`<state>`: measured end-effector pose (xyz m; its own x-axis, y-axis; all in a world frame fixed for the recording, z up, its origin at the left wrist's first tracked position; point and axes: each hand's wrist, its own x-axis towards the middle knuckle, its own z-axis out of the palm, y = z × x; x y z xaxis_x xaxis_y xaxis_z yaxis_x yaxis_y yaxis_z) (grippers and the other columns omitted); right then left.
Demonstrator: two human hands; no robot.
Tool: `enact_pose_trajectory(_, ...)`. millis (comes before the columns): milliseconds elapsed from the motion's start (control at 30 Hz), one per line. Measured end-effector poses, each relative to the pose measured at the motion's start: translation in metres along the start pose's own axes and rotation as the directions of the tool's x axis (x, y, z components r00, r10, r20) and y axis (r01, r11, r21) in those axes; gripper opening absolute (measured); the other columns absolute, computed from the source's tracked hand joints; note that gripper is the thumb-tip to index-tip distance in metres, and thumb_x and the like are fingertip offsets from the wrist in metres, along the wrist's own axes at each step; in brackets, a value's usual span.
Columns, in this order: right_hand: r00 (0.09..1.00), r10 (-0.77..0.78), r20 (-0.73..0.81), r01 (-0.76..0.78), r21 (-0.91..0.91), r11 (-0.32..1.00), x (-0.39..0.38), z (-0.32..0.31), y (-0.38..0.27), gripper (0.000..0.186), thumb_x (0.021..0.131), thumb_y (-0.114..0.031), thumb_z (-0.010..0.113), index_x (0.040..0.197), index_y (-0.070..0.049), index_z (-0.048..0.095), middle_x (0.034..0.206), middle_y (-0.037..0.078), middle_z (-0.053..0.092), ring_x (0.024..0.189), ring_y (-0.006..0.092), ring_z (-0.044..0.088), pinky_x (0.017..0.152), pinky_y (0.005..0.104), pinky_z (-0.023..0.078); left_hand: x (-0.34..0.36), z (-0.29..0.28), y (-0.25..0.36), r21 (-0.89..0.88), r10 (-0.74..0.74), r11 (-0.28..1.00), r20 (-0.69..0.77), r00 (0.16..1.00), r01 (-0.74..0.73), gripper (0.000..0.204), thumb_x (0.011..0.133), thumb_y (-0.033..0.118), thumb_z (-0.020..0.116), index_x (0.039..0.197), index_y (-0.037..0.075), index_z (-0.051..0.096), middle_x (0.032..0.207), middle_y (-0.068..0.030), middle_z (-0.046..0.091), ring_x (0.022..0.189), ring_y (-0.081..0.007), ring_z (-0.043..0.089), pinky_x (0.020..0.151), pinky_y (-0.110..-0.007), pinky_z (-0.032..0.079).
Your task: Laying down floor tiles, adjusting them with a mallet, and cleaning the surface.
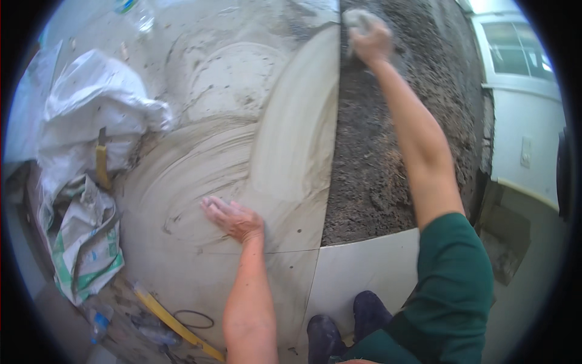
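My left hand (235, 219) lies flat on a large, smeared floor tile (291, 164), its fingers stretched out and holding nothing. Ahead and to the right, my right arm reaches far out. At its end my right hand (374, 43) is closed around a pale grey cloth-like wad (360, 20); blur hides whether it is a rag or a sponge. The wad is over the border between the tile and a strip of dark, rough mortar (379, 151). Curved grey wipe marks sweep across the tile, and a paler arc runs toward my right hand.
White woven sacks (97, 91) lie at the left, a yellow-handled tool (102, 161) on them. A yellow bar (176, 324) and a plastic bottle (100, 321) are at lower left. A white tile (364, 267) meets the mortar near my boots (324, 333); a wall with a window (521, 48) stands right.
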<state>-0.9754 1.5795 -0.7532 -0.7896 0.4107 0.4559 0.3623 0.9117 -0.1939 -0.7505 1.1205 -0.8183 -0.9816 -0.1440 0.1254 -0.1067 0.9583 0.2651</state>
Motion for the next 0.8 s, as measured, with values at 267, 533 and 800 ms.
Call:
enact_pose_trajectory(267, 0.698, -0.712, -0.077, 0.654, 0.476, 0.589, -0.188, -0.035, -0.273, 0.042, 0.079, -0.011, 0.062, 0.12, -0.015, 0.069, 0.13, 0.012, 0.062, 0.108, 0.0324, 0.065, 0.081, 0.0432, 0.056, 0.002, -0.014, -0.009, -0.022, -0.03, 0.999, 0.062, 0.998, 0.032, 0.06, 0.092, 0.013, 0.05, 0.144, -0.013, 0.033, 0.149, -0.0304, 0.033, 0.144, -0.048, 0.027, 0.119, -0.057, 0.024)
enact_pose_trajectory(533, 0.711, -0.685, 0.16, 0.538, 0.504, 0.676, -0.172, 0.055, -0.321, 0.043, 0.081, -0.018, 0.06, 0.124, -0.025, 0.065, 0.138, 0.008, 0.056, 0.129, 0.0337, 0.05, 0.096, 0.0526, 0.046, 0.0, 0.0, -0.004, -0.037, 0.004, 0.999, 0.068, 0.998, -0.001, 0.063, 0.092, 0.014, 0.051, 0.146, -0.012, 0.031, 0.149, -0.0298, 0.032, 0.143, -0.0492, 0.027, 0.118, -0.057, 0.024)
enact_pose_trajectory(800, 0.99, -0.136, 0.043, 0.137, -0.034, 0.99, 0.0, 0.009, -0.046, 0.039, 0.085, -0.026, 0.066, 0.124, -0.023, 0.067, 0.12, 0.014, 0.064, 0.11, 0.0348, 0.061, 0.086, 0.0462, 0.055, 0.004, -0.008, 0.005, -0.051, -0.023, 0.998, 0.057, 0.998, 0.026, 0.062, 0.093, 0.015, 0.05, 0.147, -0.011, 0.031, 0.15, -0.0283, 0.034, 0.143, -0.048, 0.03, 0.119, -0.056, 0.025)
